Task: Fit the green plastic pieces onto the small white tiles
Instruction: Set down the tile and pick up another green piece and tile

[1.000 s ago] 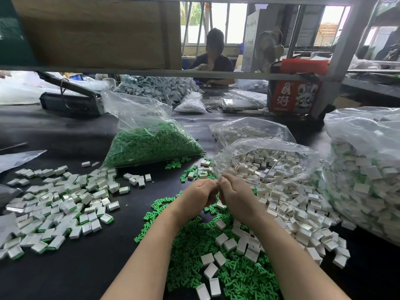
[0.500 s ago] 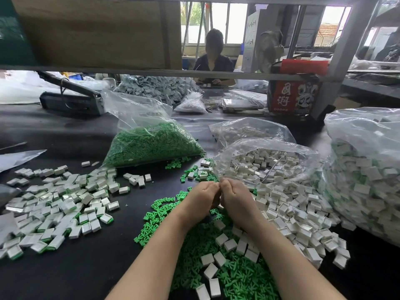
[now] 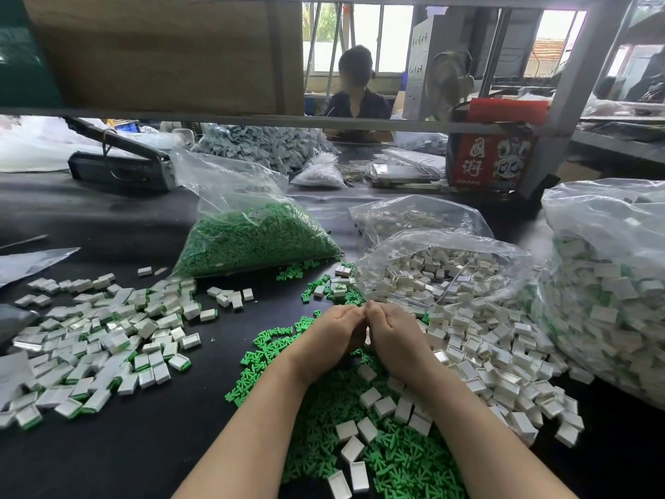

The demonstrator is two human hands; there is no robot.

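Note:
My left hand (image 3: pixel 333 334) and my right hand (image 3: pixel 394 340) meet knuckle to knuckle above the black table (image 3: pixel 126 459). Both have curled fingers whose tips pinch something small between them; the fingers hide it, so I cannot tell tile from green piece. Under my wrists lies a spread of loose green plastic pieces (image 3: pixel 396 459) with a few white tiles (image 3: pixel 374 401) on top. More loose white tiles (image 3: pixel 485 354) spill to the right. A pile of tiles with green edges (image 3: pixel 93 340) lies at the left.
A bag of green pieces (image 3: pixel 252 239) and an open bag of white tiles (image 3: pixel 439 271) stand behind my hands. A large full bag (image 3: pixel 611 300) fills the right. A low shelf rail (image 3: pixel 252 120), a red box (image 3: pixel 489 160) and a seated person (image 3: pixel 356 95) are beyond.
Both hands have stayed pressed together at the same spot, sinking slightly toward me. The piles and bags have not moved.

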